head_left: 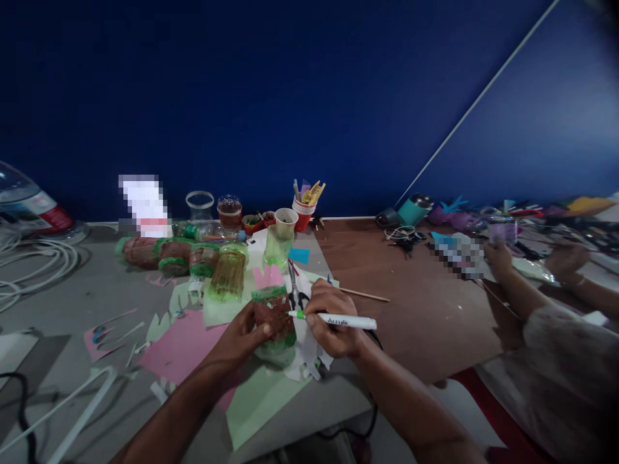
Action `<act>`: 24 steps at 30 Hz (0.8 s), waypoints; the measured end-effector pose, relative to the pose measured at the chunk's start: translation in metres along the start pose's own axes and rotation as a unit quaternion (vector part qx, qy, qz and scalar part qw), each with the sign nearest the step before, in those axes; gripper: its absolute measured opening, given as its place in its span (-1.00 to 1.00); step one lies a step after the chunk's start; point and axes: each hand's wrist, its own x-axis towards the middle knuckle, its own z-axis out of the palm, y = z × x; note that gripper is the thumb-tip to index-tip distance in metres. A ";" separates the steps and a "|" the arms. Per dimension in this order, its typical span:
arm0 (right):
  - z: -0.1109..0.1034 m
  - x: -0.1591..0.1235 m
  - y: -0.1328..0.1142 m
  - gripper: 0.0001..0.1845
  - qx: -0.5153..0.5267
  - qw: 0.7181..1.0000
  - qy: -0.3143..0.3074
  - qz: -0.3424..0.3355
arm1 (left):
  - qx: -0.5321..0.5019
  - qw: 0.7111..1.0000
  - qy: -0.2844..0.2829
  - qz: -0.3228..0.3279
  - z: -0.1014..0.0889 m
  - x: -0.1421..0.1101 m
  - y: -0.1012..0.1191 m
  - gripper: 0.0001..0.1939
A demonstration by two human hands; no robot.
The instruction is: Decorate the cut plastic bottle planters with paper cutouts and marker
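My left hand [240,336] grips a small plastic bottle section [273,317] painted brown with green bands, holding it over pale green paper [258,396]. My right hand [333,322] is closed on a white acrylic marker [343,320] whose green tip touches the bottle's right side. Scissors [293,283] lie just behind the bottle, and pink paper [186,345] lies to the left.
Several painted bottle pieces [176,256] and a yellow-green bottle [228,274] lie behind. Cups [286,222] and a red cup of tools [304,212] stand by the blue wall. Cables [33,261] lie at the left. Another person's arms [522,290] work on the brown table [416,309] at the right.
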 end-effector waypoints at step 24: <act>0.008 0.001 0.027 -0.77 0.174 0.962 -0.028 0.208 | 0.058 0.997 -0.049 0.001 -0.002 -0.004 0.005 -0.58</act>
